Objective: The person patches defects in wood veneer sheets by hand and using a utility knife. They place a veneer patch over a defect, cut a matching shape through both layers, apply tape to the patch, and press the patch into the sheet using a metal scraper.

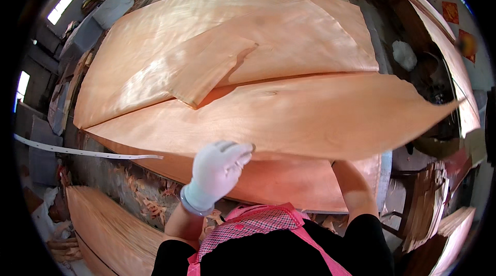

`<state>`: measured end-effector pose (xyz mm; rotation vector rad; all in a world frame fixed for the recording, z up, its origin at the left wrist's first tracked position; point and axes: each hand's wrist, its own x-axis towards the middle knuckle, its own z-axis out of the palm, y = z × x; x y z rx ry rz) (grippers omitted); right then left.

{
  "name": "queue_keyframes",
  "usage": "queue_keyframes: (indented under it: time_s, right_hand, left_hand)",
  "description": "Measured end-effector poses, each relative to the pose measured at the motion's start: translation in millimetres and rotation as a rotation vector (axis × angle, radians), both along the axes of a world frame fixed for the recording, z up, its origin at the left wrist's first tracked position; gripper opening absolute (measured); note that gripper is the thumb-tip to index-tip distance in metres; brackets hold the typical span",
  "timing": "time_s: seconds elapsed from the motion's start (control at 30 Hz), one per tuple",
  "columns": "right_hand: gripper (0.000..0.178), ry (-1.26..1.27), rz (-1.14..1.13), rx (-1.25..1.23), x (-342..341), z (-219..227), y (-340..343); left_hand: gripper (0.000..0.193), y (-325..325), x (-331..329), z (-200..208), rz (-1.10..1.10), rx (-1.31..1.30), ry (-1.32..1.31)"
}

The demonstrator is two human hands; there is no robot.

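My left hand [219,167], in a white glove, has its fingers curled at the near edge of a thin, tan wood veneer sheet [320,116]. That edge is lifted and the sheet's right end points outward in a ragged tip. My bare right forearm [356,185] reaches under the sheet, which hides the right hand and its fingers. Behind lies another large veneer sheet [217,12] with a folded, torn flap [212,72] on top. Below the lifted edge a reddish veneer surface [289,185] shows.
A stack of veneer [108,229] stands at the lower left, with wood scraps [150,203] beside it. A white perforated strip [88,150] juts in from the left. More veneer stacks [426,206] stand at the lower right. A white bag [404,55] lies to the right.
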<state>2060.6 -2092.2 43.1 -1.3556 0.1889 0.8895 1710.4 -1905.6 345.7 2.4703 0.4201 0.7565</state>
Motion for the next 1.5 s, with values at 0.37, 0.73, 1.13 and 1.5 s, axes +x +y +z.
queue_keyframes:
  time_s: [0.37,0.73,1.13,1.5]
  right_hand:
    - [0.028,-0.545,0.934,-0.57,-86.7,17.0,-173.3]
    - [0.044,-0.465,1.264,-0.633,-192.4,190.5,-145.7]
    - [0.039,-0.255,0.852,-0.441,-143.0,170.3,-76.2]
    - [0.043,0.022,0.078,-0.13,-41.3,71.3,90.1]
  left_hand:
    - [0.036,24.9,-6.1,-85.2,-0.107,-0.328,-0.005]
    - [0.068,234.3,60.9,-187.8,0.752,0.559,0.579]
    - [0.019,191.4,-5.2,-99.4,0.134,0.554,0.003]
    - [0.067,137.5,4.6,-201.0,0.181,0.218,0.295]
